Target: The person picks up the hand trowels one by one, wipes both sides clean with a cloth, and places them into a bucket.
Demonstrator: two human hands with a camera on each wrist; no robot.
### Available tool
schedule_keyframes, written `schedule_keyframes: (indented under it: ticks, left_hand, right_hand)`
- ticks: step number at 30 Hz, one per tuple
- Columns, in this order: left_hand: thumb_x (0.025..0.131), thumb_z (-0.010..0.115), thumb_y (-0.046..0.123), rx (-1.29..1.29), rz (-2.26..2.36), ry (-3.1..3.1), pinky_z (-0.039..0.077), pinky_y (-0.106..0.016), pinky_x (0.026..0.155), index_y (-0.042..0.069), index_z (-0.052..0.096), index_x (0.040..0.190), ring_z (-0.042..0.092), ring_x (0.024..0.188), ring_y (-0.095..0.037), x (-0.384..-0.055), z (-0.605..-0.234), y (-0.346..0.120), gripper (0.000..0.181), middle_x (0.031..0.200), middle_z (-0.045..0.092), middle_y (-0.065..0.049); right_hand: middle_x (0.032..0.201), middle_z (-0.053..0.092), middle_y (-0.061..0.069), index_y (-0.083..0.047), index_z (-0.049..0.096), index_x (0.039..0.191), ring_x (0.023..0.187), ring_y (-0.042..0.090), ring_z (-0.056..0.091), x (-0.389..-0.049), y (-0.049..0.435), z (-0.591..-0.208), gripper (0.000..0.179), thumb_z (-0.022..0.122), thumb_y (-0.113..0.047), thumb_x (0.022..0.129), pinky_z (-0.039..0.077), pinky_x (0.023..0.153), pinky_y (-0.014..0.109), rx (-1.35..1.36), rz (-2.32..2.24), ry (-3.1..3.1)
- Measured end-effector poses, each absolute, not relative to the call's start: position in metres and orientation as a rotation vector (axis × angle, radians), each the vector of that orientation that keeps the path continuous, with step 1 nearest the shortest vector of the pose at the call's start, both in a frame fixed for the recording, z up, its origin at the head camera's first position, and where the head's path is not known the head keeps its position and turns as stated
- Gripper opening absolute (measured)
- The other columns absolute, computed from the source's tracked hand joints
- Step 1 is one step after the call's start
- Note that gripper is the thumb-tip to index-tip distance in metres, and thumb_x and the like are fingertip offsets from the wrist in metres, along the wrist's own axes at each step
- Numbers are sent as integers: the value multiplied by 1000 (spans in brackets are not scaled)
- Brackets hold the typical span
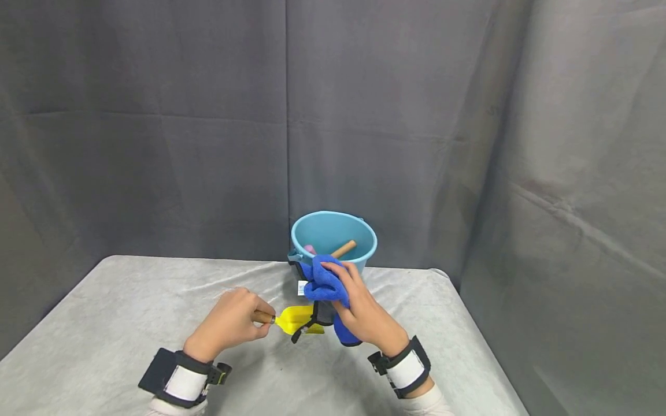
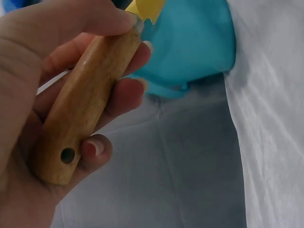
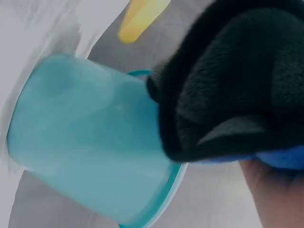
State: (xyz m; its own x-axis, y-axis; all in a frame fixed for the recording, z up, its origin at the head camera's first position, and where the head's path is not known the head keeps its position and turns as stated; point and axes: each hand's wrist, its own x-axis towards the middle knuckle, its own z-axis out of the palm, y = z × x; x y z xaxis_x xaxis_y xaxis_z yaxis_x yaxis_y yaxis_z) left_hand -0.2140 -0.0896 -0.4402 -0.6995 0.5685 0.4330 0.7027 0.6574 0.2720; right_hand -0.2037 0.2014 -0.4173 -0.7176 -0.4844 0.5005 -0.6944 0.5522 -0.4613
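My left hand [image 1: 234, 318] grips the wooden handle [image 2: 90, 99] of a small yellow trowel [image 1: 293, 319], its blade pointing right above the table. A folded blue cloth [image 1: 324, 282] with a dark grey back, black edging and a white tag hangs bunched in my right hand [image 1: 366, 315]. The cloth's lower strip overlaps the trowel blade in the head view. Behind the cloth stands a light blue bucket [image 1: 328, 226], with a wooden handle [image 1: 344, 249] and something pink [image 1: 310, 249] inside. In the right wrist view, the cloth's dark side [image 3: 232, 80] covers part of the bucket's rim.
A pale grey cloth covers the table [image 1: 130, 312], and the bucket stands near its far edge. Grey curtains [image 1: 182, 144] hang behind the table and along its right side [image 1: 583, 202]. A strap with a white patch [image 1: 407, 370] sits on each wrist.
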Motion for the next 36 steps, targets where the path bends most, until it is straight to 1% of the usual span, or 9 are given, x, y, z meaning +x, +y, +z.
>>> schedule_keyframes:
  ticks: [6,9,12,16,17,20,24,30,36]
  left_hand:
    - [70,83,11,-1088,-590,-2541,51,-24,59,22,83,86,70,74,-1,-211,-443,-78,19,77,76,18]
    - [68,84,16,-1109,-572,-2531,47,-23,55,26,77,74,65,67,3,-209,-444,-72,13,69,71,22]
    - [66,85,18,-1119,-550,-2523,34,-20,48,30,63,60,47,54,7,-208,-444,-67,26,55,54,26]
    - [64,87,17,-1119,-560,-2500,21,-20,47,31,54,58,26,52,5,-208,-443,-64,36,52,29,25]
    - [64,87,17,-1117,-568,-2489,21,-20,47,31,56,59,25,53,4,-208,-443,-63,35,52,28,25]
    - [62,89,15,-1115,-603,-2445,29,-19,49,29,69,66,31,54,6,-208,-442,-63,25,55,47,27]
    - [62,88,9,-1119,-629,-2395,34,-18,50,26,75,72,36,55,7,-211,-440,-64,23,65,66,21]
    - [66,83,8,-1107,-607,-2357,26,-18,49,29,55,59,29,54,6,-213,-438,-67,36,55,48,20]
    - [66,83,9,-1109,-597,-2343,25,-18,49,30,50,57,29,54,5,-214,-439,-69,40,55,45,22]
  right_hand:
    - [145,38,14,-18,30,158,136,30,44,-203,191,-420,64,57,-6,101,41,110,56,1027,976,-2312]
    - [145,37,14,-16,28,159,134,30,44,-203,186,-423,64,56,-9,102,41,110,54,1029,989,-2262]
    - [144,37,15,-14,28,158,135,30,43,-203,182,-427,63,55,-10,102,41,110,54,1036,992,-2234]
    - [142,37,15,-11,31,154,135,30,43,-203,177,-432,59,57,-10,101,42,111,51,1053,956,-2240]
    - [142,36,15,-11,32,153,135,29,43,-203,176,-433,58,58,-10,101,42,111,50,1058,945,-2252]
    - [140,36,13,-13,33,152,134,27,44,-202,174,-435,58,59,-9,101,43,109,48,1074,915,-2312]
    - [140,36,9,-21,34,152,136,25,44,-200,173,-436,60,62,-11,100,44,110,48,1095,897,-2435]
    - [139,41,6,-25,42,147,132,23,48,-198,172,-437,60,69,-10,96,47,108,47,1137,848,-2533]
    - [137,44,6,-24,47,143,129,23,49,-198,172,-437,63,77,-9,90,48,106,43,1168,788,-2564]
